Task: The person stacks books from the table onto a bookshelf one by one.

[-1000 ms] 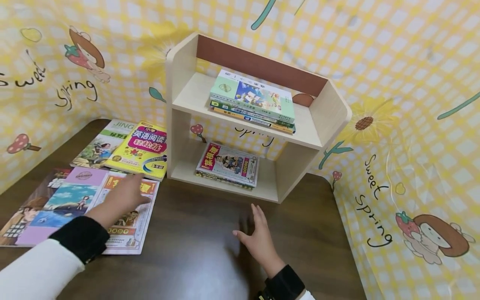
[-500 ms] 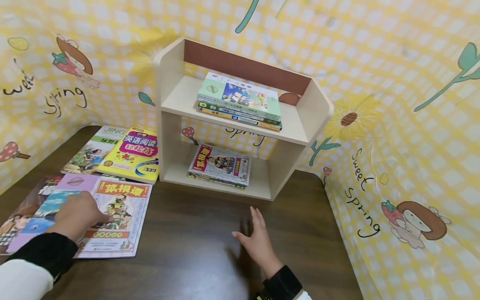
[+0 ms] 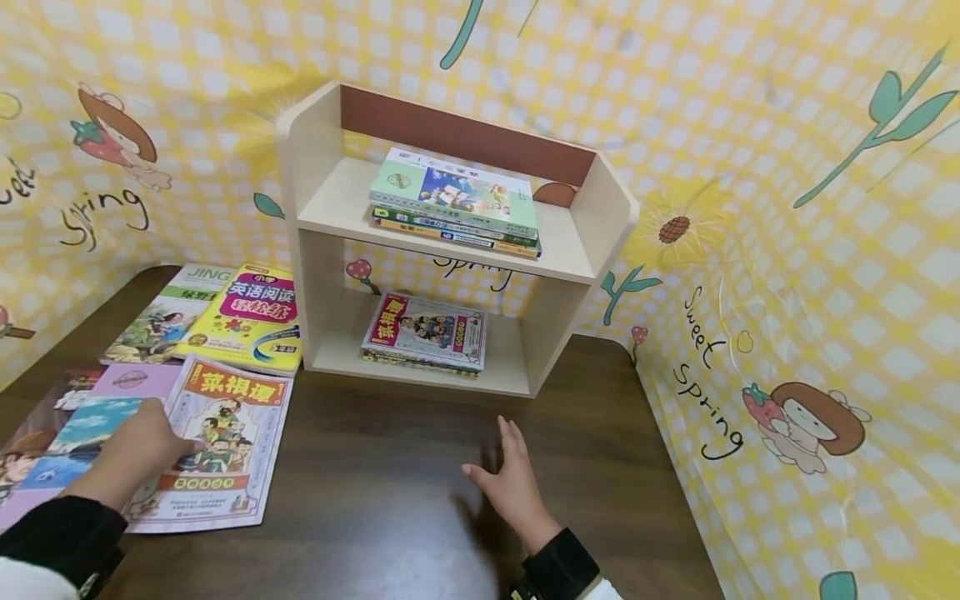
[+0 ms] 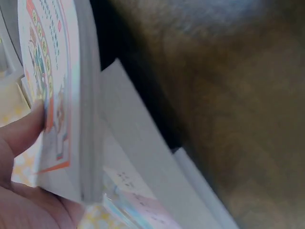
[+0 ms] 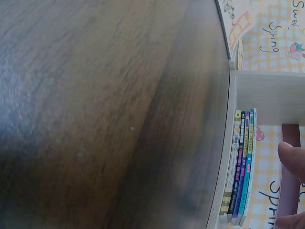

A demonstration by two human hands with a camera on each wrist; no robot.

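My left hand (image 3: pixel 142 446) grips the left edge of a thin white book (image 3: pixel 225 450) with an orange title band. In the left wrist view the thumb lies on the cover of this book (image 4: pixel 57 95) and the other fingers are under it. Beneath it lies a purple book (image 3: pixel 112 404) with a blue sea picture, overlapping a dark-covered book (image 3: pixel 26 450). The right hand (image 3: pixel 517 492) holds nothing, its fingers spread over the brown table in front of the small shelf; its fingertips (image 5: pixel 290 155) show at the edge of the right wrist view.
A pale two-tier bookshelf (image 3: pixel 558 333) stands at the back. A book stack topped by a green book (image 3: pixel 457 196) lies on its upper tier, another stack (image 3: pixel 423 333) on the lower. A yellow book (image 3: pixel 247 325) and a green-white book (image 3: pixel 161 317) lie left of it.
The left hand has moved left and down from over the white book to its left edge and now grips it. The book's near side looks slightly raised. The right hand has stayed put.
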